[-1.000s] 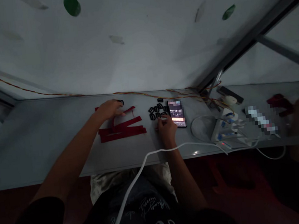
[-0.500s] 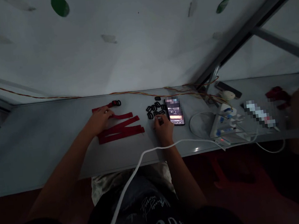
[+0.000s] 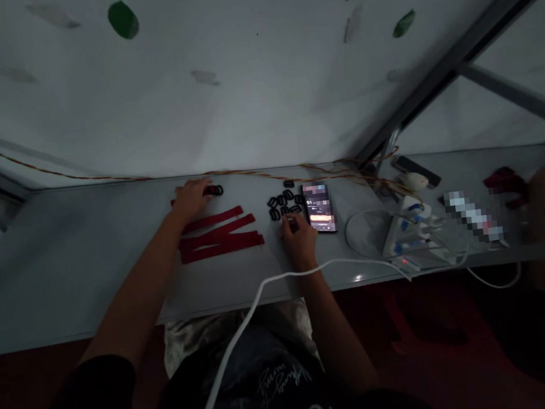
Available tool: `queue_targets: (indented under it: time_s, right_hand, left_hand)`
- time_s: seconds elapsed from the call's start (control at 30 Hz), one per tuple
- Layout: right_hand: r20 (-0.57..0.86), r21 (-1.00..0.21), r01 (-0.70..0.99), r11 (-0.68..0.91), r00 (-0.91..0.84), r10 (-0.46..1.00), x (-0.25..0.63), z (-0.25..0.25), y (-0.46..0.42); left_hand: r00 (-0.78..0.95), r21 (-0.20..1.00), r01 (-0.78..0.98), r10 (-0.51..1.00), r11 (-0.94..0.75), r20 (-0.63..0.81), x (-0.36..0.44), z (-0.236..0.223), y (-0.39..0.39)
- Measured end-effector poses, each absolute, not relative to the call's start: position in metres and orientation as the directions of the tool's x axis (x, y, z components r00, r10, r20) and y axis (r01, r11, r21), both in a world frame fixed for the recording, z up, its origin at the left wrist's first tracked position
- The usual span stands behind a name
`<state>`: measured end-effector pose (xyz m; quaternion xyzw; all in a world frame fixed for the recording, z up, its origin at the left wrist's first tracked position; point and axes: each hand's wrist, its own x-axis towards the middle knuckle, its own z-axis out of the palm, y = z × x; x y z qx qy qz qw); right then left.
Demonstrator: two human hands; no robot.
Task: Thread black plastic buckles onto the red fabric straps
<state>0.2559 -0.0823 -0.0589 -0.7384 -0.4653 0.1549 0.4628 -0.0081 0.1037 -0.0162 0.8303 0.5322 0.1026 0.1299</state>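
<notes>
Black buckle (image 3: 216,190) with red in it: right at left hand's (image 3: 195,197) fingertips. Those fingers bent low; gripping or just touching, can't tell. Red straps (image 3: 222,244) fanned nearer the body. Loose buckles (image 3: 282,199) at right hand's (image 3: 299,235) curled fingertips; anything pinched, can't tell. Phone (image 3: 321,217) just right.

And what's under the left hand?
A black buckle shows just right of the left hand, and a sliver of red strap left of it. Whatever lies between, beneath the hand, is covered.
</notes>
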Motion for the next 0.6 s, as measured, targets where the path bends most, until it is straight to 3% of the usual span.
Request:
queue_targets:
  time_s: [0.17, 0.33, 0.47, 0.6]
  right_hand:
    - [0.289, -0.831, 0.556, -0.013, 0.452, 0.844, 0.249, -0.053, -0.084]
    - [0.477, -0.789, 0.536, 0.3, 0.227, 0.849, 0.221, -0.016, -0.083]
    - [0.515, -0.833, 0.318, 0.453, 0.144, 0.845, 0.191, 0.028, -0.089]
    - [0.364, -0.931, 0.007, 0.366, 0.12, 0.924, 0.169, 0.045, -0.101]
  left_hand:
    - [0.48, 0.379, 0.797, 0.874, -0.471, 0.077, -0.009, -0.007, 0.103]
    - [0.531, 0.448, 0.622, 0.766, -0.642, 0.362, -0.014, 0.046, 0.055]
    - [0.534, 0.522, 0.521, 0.735, -0.676, 0.419, -0.014, 0.09, -0.012]
    - [0.337, 0.704, 0.45, 0.835, -0.549, 0.436, -0.013, 0.093, -0.067]
